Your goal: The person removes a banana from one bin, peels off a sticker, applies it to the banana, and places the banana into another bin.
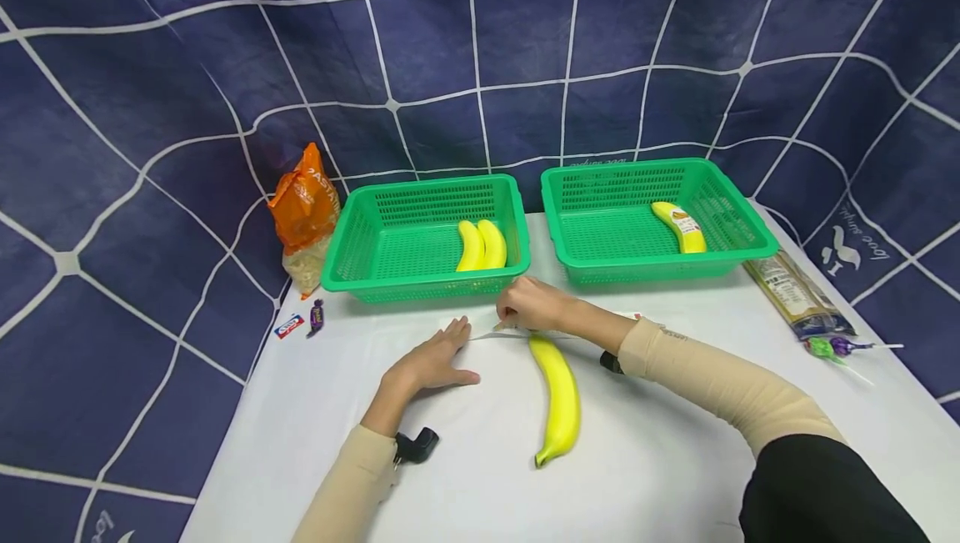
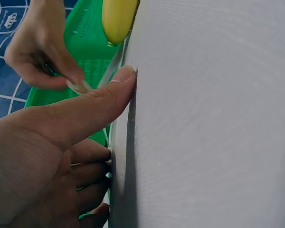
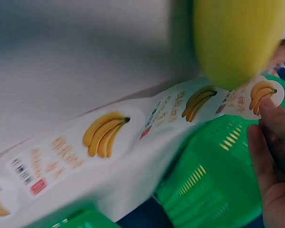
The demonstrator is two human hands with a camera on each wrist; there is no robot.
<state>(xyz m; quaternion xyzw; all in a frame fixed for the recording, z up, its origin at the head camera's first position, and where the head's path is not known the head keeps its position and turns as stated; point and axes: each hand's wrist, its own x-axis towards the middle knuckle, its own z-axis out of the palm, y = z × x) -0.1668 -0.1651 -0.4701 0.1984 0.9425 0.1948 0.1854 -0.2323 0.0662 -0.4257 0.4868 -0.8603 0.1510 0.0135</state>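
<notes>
A strip of banana stickers on pale backing lies across the white table in front of the baskets. My right hand pinches the sticker at the strip's end between thumb and fingertips, and that sticker curves up off the table. My left hand lies palm down with straight fingers, its fingertips beside the strip's left end. Below the strip, a single yellow banana rests on the table between the two arms, its upper end close under my right hand.
Two green baskets stand behind: the left basket holds two bananas, the right basket one labelled banana. An orange bag and small wrapped candies are at left. A flat packet and lollipops lie at right.
</notes>
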